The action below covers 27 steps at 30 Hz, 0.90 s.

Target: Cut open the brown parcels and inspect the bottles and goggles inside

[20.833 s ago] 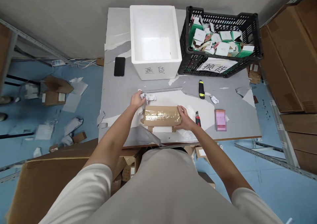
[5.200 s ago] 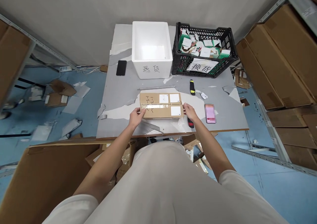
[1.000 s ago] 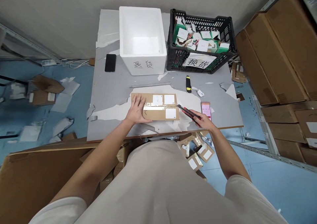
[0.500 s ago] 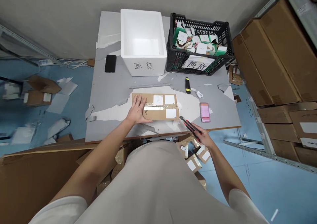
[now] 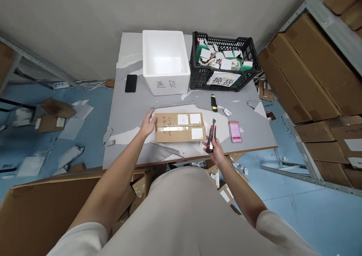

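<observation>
A flat brown cardboard box (image 5: pixel 172 136) with white labels, clear tape and handwriting lies near the front edge of the table. My left hand (image 5: pixel 148 124) grips its left end, thumb and fingers at the edge. In my right hand (image 5: pixel 216 150) is a black and red utility knife (image 5: pixel 211 137), its blade pointing away from me. Some fingers of that hand reach the box's right end. A second knife, black and yellow (image 5: pixel 214 103), lies behind, beside a crumpled white scrap (image 5: pixel 226 112).
A white foam bin (image 5: pixel 166 85) and a black crate (image 5: pixel 226 65) of small boxes stand at the table's back. A phone (image 5: pixel 131 83) lies left, a pink pad (image 5: pixel 235 131) right. Large cartons (image 5: pixel 313 71) fill the right shelf. An open carton (image 5: pixel 51 207) is at lower left.
My left hand has moved from the top of the box to its left end. My right hand has come in to the box's right end, turning the knife upward. More handwriting shows on the box.
</observation>
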{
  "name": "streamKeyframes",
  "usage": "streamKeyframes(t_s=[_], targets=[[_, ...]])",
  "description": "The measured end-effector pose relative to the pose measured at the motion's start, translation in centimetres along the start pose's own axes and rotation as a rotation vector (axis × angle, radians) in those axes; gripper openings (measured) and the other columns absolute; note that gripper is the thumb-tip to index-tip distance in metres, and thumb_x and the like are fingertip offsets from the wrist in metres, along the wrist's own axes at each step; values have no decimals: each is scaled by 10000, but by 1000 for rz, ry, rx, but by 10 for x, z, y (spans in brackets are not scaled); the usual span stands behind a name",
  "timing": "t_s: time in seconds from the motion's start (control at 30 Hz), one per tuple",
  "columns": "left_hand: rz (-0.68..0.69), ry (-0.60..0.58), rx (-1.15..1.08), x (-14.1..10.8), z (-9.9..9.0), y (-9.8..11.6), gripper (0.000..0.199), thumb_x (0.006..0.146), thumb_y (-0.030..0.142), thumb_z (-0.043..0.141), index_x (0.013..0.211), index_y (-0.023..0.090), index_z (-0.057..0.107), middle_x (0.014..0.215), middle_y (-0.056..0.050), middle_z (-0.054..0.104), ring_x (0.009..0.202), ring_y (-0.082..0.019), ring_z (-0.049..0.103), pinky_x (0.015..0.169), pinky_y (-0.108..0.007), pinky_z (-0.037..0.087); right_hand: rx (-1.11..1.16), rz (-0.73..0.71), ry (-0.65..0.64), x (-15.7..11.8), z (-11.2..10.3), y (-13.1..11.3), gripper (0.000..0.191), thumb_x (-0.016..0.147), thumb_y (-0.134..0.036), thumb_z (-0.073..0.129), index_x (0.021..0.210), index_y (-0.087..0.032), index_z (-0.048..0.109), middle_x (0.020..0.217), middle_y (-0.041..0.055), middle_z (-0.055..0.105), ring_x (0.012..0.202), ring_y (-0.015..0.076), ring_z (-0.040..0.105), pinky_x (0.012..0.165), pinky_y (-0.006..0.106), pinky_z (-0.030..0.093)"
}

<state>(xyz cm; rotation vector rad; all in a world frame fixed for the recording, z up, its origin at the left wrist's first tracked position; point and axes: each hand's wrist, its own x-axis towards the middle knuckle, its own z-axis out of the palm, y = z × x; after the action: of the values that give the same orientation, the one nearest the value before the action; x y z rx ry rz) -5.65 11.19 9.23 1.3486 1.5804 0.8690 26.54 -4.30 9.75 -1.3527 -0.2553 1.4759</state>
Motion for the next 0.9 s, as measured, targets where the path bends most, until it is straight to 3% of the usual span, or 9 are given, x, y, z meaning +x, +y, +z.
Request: streamKeyframes(t_s=[0.1, 0.23, 0.43, 0.57, 0.67, 0.77, 0.9], targets=[[-197, -98, -278, 10, 0, -3, 549, 828, 397, 587, 1338, 219, 490, 1366, -134, 524, 1172, -271, 561, 927, -506, 504, 56, 4, 11, 6, 8, 4, 291, 795, -416, 673, 1013, -286, 532, 1218, -9, 589, 929, 177, 689, 680, 320, 606], [-235, -50, -372, -2, -3, -4, 440, 762, 371, 668, 1165, 214, 591, 1273, -104, 572, 1052, -215, 606, 836, -441, 557, 30, -58, 33, 31, 11, -13, 307, 785, -428, 676, 997, -263, 525, 1093, 17, 644, 875, 182, 696, 729, 351, 612], [-242, -38, -377, -57, -11, -9, 491, 583, 479, 803, 921, 148, 672, 954, -66, 664, 799, -158, 642, 837, -382, 542, -133, -84, -23, 95, 35, -75, 152, 882, -344, 563, 985, -251, 501, 995, 2, 658, 717, 125, 673, 701, 335, 614], [-264, -44, -292, -100, 3, -12, 518, 531, 509, 827, 855, 129, 689, 811, -58, 682, 694, -151, 630, 786, -341, 528, -287, -101, -87, 135, 64, -98, 77, 926, -312, 494, 968, -249, 479, 819, -32, 632, 584, 84, 603, 591, 261, 582], [-293, -55, -295, -125, 23, -13, 514, 528, 527, 820, 819, 131, 672, 821, -54, 676, 654, -131, 619, 697, -294, 525, -399, -134, -115, 155, 85, -99, 99, 917, -318, 510, 922, -228, 470, 707, -47, 581, 511, 70, 535, 500, 205, 516], [-344, -140, -299, -138, 40, -14, 535, 504, 522, 831, 821, 137, 637, 795, -33, 655, 583, -109, 601, 612, -268, 513, -428, -158, -133, 163, 97, -90, 153, 881, -341, 566, 904, -216, 481, 658, -48, 557, 495, 73, 505, 460, 189, 462], [-366, -251, -221, -138, 46, -13, 535, 507, 519, 822, 821, 151, 594, 758, -20, 634, 538, -109, 580, 539, -261, 488, -413, -189, -127, 155, 95, -75, 190, 845, -352, 592, 934, -219, 490, 785, -21, 604, 571, 79, 540, 498, 201, 475]])
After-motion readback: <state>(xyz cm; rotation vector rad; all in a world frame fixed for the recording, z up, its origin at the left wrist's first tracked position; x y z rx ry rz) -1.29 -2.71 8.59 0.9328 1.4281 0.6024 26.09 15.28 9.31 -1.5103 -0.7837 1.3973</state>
